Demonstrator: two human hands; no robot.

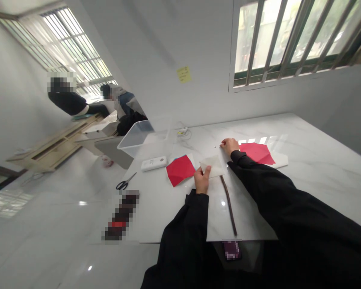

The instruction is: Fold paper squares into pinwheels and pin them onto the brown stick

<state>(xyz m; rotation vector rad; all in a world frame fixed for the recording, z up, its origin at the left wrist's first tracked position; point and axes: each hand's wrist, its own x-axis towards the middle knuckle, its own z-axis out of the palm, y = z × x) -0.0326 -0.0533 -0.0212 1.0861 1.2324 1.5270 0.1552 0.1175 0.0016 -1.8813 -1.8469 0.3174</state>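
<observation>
My left hand (202,181) is closed on a cream-coloured sheet (215,165), thumb on top; whether it is paper or cloth I cannot tell. Farther off, my right hand (229,146) is at the tabletop with its fingers pinched together. What they hold, if anything, is too small to make out. Just left of those fingertips lies a tiny bit (215,147). A thin brown stick (229,206) runs from the sheet's lower edge toward the table's front. Creased red sheets lie on both sides, one (180,170) by my left hand and another (257,153) beside my right wrist.
Scissors (125,182) and a white device (154,163) lie on the left of the white table (183,216). Behind them stands a clear plastic bin (135,138). A cable (183,131) is near the wall. Two people sit at another desk, far left.
</observation>
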